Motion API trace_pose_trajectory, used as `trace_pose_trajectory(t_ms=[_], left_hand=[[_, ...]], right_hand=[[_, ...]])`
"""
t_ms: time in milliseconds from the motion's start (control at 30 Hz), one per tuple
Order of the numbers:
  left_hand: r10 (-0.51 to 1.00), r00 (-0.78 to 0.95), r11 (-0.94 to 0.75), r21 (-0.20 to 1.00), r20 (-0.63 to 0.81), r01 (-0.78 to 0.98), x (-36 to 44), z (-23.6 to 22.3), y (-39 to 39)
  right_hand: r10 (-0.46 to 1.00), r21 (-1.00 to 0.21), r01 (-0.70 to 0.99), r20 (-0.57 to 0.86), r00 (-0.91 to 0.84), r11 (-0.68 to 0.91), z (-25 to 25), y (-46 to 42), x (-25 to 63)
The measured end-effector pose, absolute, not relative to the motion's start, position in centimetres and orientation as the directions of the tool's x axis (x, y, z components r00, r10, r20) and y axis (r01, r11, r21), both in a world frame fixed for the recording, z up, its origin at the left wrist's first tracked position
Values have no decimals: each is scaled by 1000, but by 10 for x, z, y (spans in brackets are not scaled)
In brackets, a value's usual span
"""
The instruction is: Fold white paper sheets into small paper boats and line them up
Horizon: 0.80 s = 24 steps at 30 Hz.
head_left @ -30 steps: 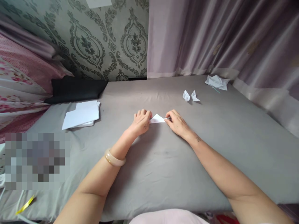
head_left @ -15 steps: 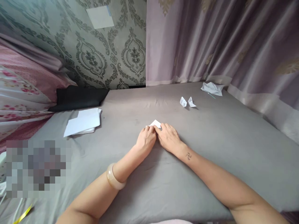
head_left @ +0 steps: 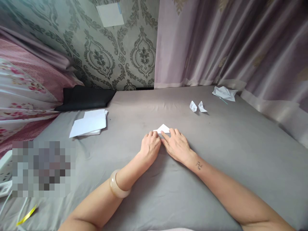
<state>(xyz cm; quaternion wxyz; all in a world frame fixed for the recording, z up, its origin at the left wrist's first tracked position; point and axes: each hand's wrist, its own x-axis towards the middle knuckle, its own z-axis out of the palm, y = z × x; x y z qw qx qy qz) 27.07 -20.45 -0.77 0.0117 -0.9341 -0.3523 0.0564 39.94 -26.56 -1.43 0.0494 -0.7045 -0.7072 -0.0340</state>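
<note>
A small folded white paper (head_left: 164, 127) with a peaked top lies flat on the grey cloth. At its lower left edge is my left hand (head_left: 150, 147), its fingers curled together on the paper, fingertips partly hidden. My right hand (head_left: 178, 145) rests over the paper's lower right side with the fingers spread. Its index finger is stretched onto the paper, and its thumb is beside my left hand. Farther back on the right stand two small folded paper boats (head_left: 193, 106).
A stack of white paper (head_left: 89, 124) lies on the left, in front of a folded black cloth (head_left: 89, 97). More folded paper (head_left: 224, 93) sits by the curtain, near a thin green stick (head_left: 223, 100). A yellow strip (head_left: 27, 215) and a white power strip (head_left: 5, 168) are at the lower left.
Both hands held the paper's two ends earlier; they then came together at its lower edge, nearer to me. My right index finger now stretches onto the paper. The view has also shifted.
</note>
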Motion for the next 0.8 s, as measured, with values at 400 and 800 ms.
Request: trace_pose_trajectory(t_ms=[400, 800], left_hand=[[706, 706, -708, -43, -53, 705, 266, -8, -200], [780, 604, -598, 481, 164, 641, 252, -25, -167]], right_hand=[[988, -24, 998, 140, 68, -65, -15, -269, 418], [893, -460, 880, 337, 298, -120, -30, -267, 447]])
